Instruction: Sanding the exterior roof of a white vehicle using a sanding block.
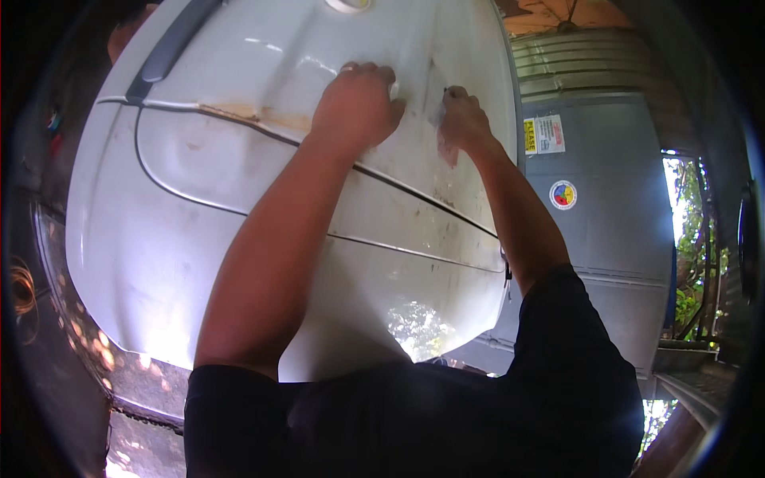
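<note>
A large, glossy white vehicle body (303, 191) with dark panel seams spreads out before me. My left hand (358, 107) is on its upper panel, above the long seam, with the fingers curled. A bit of something whitish shows between its thumb and fingers, too little to name. Farther right, my right hand (466, 121) is closed against the same panel. A small dark tip pokes out at its fingers; the rest is hidden. Brownish stains (239, 111) mark the panel along the seam, left of my left hand.
A round white-and-yellowish item (348, 5) rests on the panel at the top edge. Grey metal cabinet-like panels (606, 215) with stickers stand close on the right. Coiled orange wire (24, 291) lies at the far left. Dark paving (147, 390) borders the vehicle's lower left.
</note>
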`<action>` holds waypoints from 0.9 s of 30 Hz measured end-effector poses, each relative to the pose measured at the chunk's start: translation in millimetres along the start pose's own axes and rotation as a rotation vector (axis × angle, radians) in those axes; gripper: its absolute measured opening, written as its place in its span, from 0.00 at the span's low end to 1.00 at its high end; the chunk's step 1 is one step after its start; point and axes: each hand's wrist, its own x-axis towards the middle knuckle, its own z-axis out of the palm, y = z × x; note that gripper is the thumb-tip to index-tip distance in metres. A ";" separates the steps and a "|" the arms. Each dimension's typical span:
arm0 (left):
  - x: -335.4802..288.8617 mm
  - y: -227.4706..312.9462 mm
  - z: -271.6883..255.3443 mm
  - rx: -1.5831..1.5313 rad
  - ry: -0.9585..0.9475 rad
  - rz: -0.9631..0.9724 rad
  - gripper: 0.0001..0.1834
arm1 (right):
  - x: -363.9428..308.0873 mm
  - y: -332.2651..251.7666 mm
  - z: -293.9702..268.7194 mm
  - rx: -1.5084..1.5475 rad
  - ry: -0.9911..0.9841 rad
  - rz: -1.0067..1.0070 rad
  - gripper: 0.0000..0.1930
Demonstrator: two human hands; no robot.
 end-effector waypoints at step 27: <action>0.3 -0.1 -3.9 0.010 -0.059 -0.070 0.23 | -35.5 -18.1 22.6 0.004 0.127 -0.092 0.28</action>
